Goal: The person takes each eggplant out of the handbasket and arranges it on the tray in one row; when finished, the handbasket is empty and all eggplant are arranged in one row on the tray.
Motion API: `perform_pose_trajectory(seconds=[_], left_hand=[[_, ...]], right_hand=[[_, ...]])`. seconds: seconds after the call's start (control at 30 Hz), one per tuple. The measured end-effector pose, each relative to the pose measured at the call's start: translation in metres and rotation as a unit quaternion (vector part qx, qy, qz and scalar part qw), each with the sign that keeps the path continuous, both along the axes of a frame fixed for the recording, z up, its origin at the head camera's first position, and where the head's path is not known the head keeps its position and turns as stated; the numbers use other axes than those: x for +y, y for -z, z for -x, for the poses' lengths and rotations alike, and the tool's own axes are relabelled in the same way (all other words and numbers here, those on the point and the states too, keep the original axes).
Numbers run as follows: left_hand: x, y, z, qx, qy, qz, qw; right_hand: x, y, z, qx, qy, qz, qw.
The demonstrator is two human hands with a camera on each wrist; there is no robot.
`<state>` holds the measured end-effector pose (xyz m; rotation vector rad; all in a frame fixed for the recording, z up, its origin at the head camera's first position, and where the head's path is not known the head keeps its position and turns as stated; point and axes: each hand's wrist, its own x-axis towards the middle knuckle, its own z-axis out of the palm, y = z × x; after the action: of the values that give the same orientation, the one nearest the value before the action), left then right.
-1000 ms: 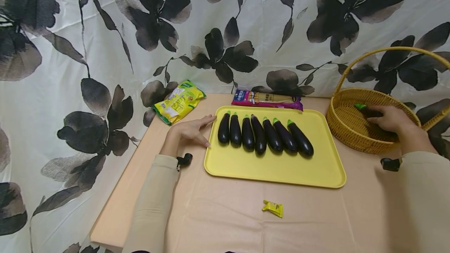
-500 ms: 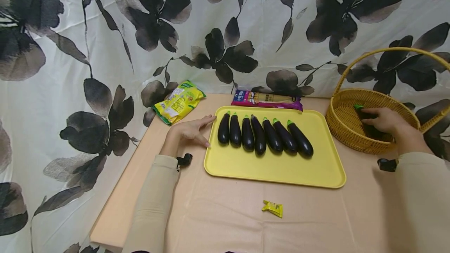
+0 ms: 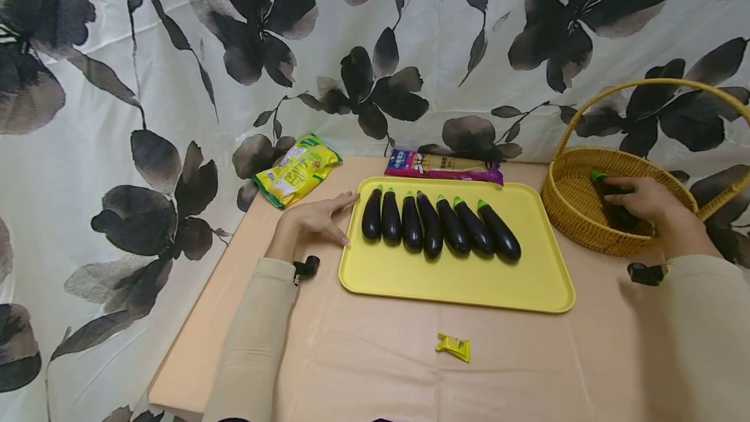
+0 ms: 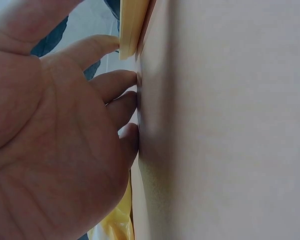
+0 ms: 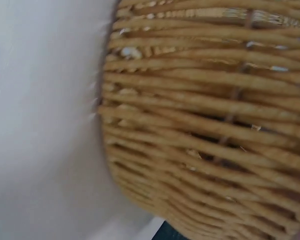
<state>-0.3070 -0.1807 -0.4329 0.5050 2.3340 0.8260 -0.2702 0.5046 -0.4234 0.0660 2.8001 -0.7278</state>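
My left hand (image 3: 313, 219) is at the left edge of a yellow tray (image 3: 410, 285), its fingers fairly straight. In the left wrist view a fingertip touches the tray's rim (image 4: 129, 30) while other fingertips rest on the table. Several dark purple eggplants (image 3: 432, 226) with green stems lie side by side on the tray. Inside a wicker basket (image 3: 577, 217) at the right, my right hand (image 3: 647, 204) holds another eggplant (image 3: 612, 204) low in the basket. Only the basket's woven outer wall (image 5: 204, 120) fills the right wrist view; that hand's fingers are hidden there.
A yellow-green snack bag (image 3: 299, 171) lies behind my left hand. A purple packet (image 3: 443, 167) lies along the tray's back edge. One small yellow wrapped piece (image 3: 454, 348) is in front of the tray. The basket's tall handle (image 3: 650, 83) arches over my right hand.
My right hand has shifted slightly left inside the basket, and more of the eggplant shows under it. The left hand and the tray have stayed in place.
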Motion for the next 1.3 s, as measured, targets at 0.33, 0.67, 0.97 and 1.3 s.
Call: perform_pose_trajectory(seconds=[0.33, 0.67, 0.97, 1.3], left_hand=[[0.001, -0.002, 0.002, -0.006, 0.004, -0.003, 1.0], [0.0, -0.002, 0.002, 0.001, 0.0, 0.006, 1.0], [0.001, -0.001, 0.001, 0.007, 0.006, 0.009, 0.9999], [0.001, -0.002, -0.001, 0.007, 0.003, 0.009, 0.9999]], right_hand=[[-0.025, -0.019, -0.009, 0.061, 0.027, 0.059, 0.996], [-0.058, -0.042, -0.031, 0.157, 0.067, 0.091, 0.9811], [-0.085, -0.05, -0.048, 0.191, 0.048, 0.109, 0.9744], [-0.112, -0.054, -0.05, 0.188, -0.004, 0.126, 0.974]])
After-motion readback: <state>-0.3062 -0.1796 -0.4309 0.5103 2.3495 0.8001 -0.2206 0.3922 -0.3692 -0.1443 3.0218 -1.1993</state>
